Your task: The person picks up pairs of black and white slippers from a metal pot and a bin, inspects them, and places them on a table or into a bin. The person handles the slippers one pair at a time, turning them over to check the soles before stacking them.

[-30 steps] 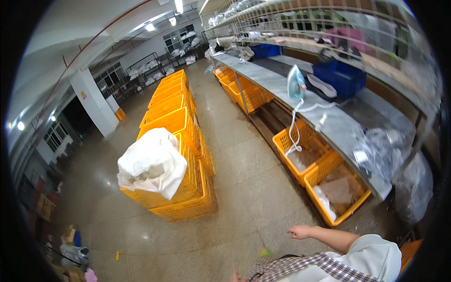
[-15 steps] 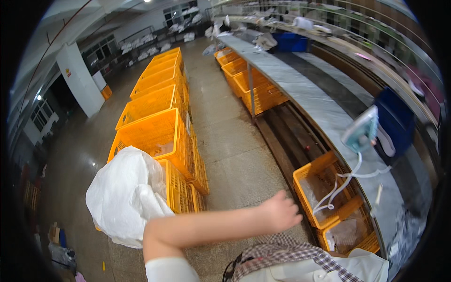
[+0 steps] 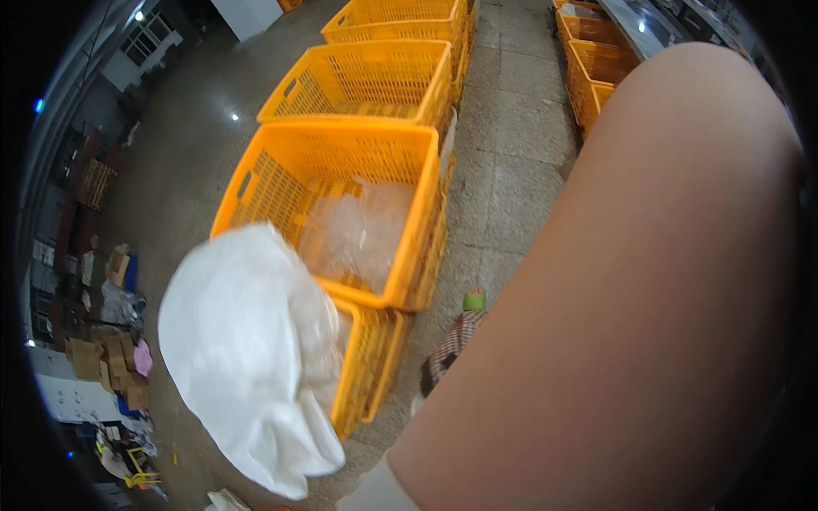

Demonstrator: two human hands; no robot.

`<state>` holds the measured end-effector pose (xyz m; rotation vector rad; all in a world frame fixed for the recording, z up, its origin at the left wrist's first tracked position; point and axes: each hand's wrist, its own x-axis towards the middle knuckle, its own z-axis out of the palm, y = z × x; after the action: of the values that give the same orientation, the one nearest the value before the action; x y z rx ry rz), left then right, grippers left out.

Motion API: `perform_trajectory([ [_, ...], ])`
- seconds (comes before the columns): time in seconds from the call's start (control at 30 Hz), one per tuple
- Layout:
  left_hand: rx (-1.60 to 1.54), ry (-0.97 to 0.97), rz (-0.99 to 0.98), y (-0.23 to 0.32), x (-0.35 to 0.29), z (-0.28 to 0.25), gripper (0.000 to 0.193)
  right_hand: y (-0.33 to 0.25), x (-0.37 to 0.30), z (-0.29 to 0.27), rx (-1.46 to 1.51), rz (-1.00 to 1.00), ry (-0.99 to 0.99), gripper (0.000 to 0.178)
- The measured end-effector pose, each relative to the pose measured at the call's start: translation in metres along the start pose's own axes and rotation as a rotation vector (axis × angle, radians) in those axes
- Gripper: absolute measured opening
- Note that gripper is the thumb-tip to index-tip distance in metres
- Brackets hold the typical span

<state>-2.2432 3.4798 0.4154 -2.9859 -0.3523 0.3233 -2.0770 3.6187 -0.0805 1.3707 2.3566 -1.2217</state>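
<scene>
My bare left arm rises large and close from a white sleeve at the lower edge toward the upper right. Its hand is out of sight, and my right hand does not show either. Left of the arm, a white cloth sack is draped over a yellow plastic crate. Clear plastic bags show beneath the sack's edge. Just beyond, another yellow crate holds a heap of clear plastic bags. No hand touches the sack or the crates.
More yellow crates continue in a row ahead. Others stand beneath a long grey table at upper right. Cardboard boxes and loose plastic lie on the floor at far left. Checked fabric hangs beside my arm.
My view has swung left and down, bringing the sack and nearest crates closer to the middle. My left arm has come up close, its hand leaving view. The iron on the table is no longer seen.
</scene>
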Motion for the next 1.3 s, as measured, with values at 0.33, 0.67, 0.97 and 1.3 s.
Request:
perform_trajectory([
  [0.33, -0.324, 0.048, -0.190, -0.364, -0.109, 0.210, 0.022, 0.026, 0.195, -0.083, -0.187, 0.248, -0.271, 0.034],
  [0.67, -0.614, -0.398, -1.168, -0.564, -0.407, 0.551, 0.048, -0.058, 0.538, -0.132, -0.106, 0.368, -0.269, 0.034],
  [0.97, -1.263, -0.284, -1.642, -0.713, -0.569, 0.708, 0.043, -0.366, 1.077, -0.452, -0.196, -0.056, 0.106, 0.033],
  [1.3, -1.338, -0.021, -1.624, -1.122, -0.773, 0.821, 0.052, -0.394, 1.310, -0.470, -0.001, -0.043, -0.121, 0.031],
])
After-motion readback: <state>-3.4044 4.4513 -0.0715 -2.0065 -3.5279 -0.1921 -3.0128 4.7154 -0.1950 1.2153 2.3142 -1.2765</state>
